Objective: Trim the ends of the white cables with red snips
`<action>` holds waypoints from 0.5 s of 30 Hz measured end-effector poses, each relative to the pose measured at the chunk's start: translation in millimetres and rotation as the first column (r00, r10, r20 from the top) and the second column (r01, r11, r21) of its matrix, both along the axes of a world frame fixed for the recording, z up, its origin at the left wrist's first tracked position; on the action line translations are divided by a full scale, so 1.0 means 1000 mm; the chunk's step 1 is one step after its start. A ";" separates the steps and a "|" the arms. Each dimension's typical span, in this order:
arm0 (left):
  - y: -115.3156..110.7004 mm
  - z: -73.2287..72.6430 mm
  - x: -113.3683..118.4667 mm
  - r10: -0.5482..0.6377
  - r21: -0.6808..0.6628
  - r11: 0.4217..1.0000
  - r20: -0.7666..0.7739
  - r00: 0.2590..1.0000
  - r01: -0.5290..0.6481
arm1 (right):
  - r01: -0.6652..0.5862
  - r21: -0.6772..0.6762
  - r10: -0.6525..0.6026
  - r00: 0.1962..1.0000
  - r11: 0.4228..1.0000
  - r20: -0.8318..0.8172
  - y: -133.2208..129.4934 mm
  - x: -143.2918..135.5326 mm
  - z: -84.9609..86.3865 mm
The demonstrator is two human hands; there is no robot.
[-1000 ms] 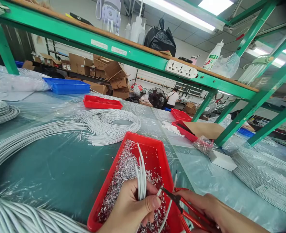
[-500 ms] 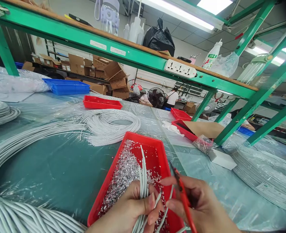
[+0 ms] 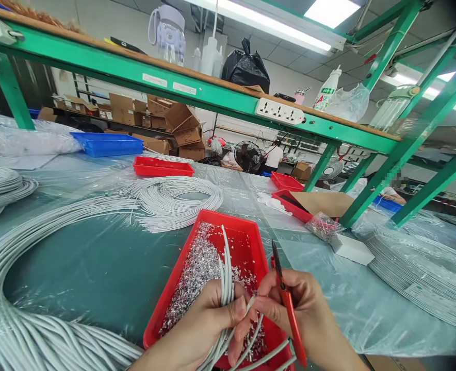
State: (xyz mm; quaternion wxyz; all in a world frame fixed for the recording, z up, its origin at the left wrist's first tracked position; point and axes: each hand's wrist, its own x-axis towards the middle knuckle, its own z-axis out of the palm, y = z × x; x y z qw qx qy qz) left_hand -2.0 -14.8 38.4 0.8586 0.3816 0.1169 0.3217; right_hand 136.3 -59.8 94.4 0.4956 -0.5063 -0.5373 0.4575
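My left hand [image 3: 226, 314] is closed around a bundle of thin white cables [image 3: 226, 273], with their ends pointing up. One cable end [image 3: 250, 304] sticks out to the right between the hands. The thumb and forefinger of my right hand [image 3: 290, 304] pinch at that end. In the same right hand lies a pair of red-handled snips [image 3: 292, 319], its dark pointed tip upward. Both hands are over a red tray [image 3: 257, 242] strewn with small silvery scraps [image 3: 197, 268]. The other fingers of my right hand are partly hidden behind the tool.
A long white cable bundle [image 3: 30, 237] curves across the left of the table, beside a coil [image 3: 181, 198]. More grey cable [image 3: 417, 278] lies right, near a white box [image 3: 352, 250]. A green shelf frame [image 3: 212, 98] spans above. Farther back are a blue tray [image 3: 108, 144] and red trays [image 3: 162, 166].
My right hand has moved left and closed its thumb and forefinger at the single cable end by my left hand. The snips have turned more upright. The view has shifted slightly.
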 end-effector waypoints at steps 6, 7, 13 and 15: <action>-0.002 0.000 0.001 0.437 0.258 0.886 -0.191 0.879 -0.385 | 0.037 0.025 -0.037 0.999 0.999 0.009 0.000 -0.001 -0.007; -0.002 0.001 0.001 0.515 0.321 0.839 -0.214 0.830 -0.439 | 0.042 0.028 -0.042 0.999 0.999 0.012 0.001 -0.001 -0.007; 0.001 0.000 -0.004 0.387 0.272 0.909 -0.277 0.879 -0.315 | 0.066 0.114 -0.075 0.994 0.991 0.081 0.014 0.014 0.000; 0.004 -0.006 -0.006 0.265 0.210 0.954 -0.265 0.927 -0.213 | 0.040 0.139 -0.055 0.993 0.990 0.102 0.017 0.022 0.002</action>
